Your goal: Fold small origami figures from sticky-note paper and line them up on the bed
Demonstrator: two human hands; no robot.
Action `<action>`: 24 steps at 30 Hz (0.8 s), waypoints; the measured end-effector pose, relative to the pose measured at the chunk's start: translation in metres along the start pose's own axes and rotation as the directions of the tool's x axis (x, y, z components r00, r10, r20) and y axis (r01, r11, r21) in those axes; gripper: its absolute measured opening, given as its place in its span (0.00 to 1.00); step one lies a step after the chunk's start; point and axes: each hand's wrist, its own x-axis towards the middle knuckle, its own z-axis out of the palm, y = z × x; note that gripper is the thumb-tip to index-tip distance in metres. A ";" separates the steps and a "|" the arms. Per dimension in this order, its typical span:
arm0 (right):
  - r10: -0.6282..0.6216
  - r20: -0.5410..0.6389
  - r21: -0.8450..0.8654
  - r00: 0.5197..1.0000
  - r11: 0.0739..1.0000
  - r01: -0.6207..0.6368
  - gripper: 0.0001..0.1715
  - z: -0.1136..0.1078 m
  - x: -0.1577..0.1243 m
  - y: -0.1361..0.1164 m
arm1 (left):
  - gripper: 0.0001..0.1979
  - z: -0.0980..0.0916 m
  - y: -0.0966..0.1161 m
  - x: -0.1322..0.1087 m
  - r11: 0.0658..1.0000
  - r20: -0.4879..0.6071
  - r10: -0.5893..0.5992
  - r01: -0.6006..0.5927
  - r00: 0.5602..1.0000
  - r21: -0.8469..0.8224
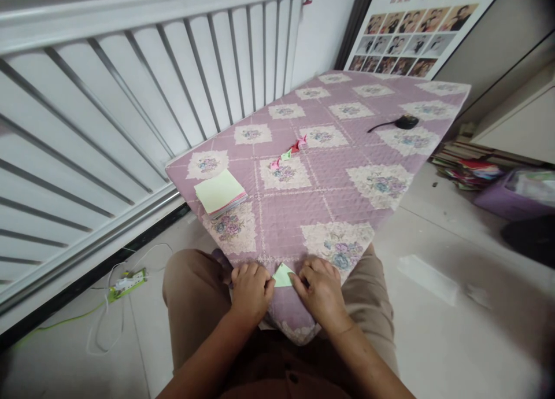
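Note:
A small light green paper [283,276], folded to a triangle with its tip pointing away from me, lies at the near end of the cloth-covered table. My left hand [252,290] grips its left corner, fingers curled and thumb against the paper. At the right corner my right hand [319,289] pinches the paper with thumb and bent fingers. A stack of square paper sheets [220,192], pale green on top, sits to the left. Farther off, small folded paper pieces in pink, red and green [286,155] form a slanted row.
The table [284,208] has a purple floral cloth and narrows toward me. A black object with a thin cord [406,122] lies far right on it. A white radiator [195,69] borders the left. On the floor is a power strip [129,284]; a photo board [401,46] stands behind.

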 end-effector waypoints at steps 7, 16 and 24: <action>0.016 0.008 0.001 1.000 1.000 -0.016 0.16 0.001 0.001 0.001 | 0.08 0.007 -0.012 -0.001 0.922 -0.062 0.387 -0.384 0.920 0.057; 0.009 -0.023 -0.013 1.000 1.000 -0.009 0.12 0.001 0.001 -0.001 | 0.12 0.004 -0.016 0.002 0.796 -0.006 0.596 -0.589 0.803 0.138; -0.085 -0.048 0.033 0.995 0.996 0.087 0.12 -0.002 -0.006 -0.002 | 0.13 0.008 -0.018 0.003 0.798 0.034 0.592 -0.592 0.805 0.110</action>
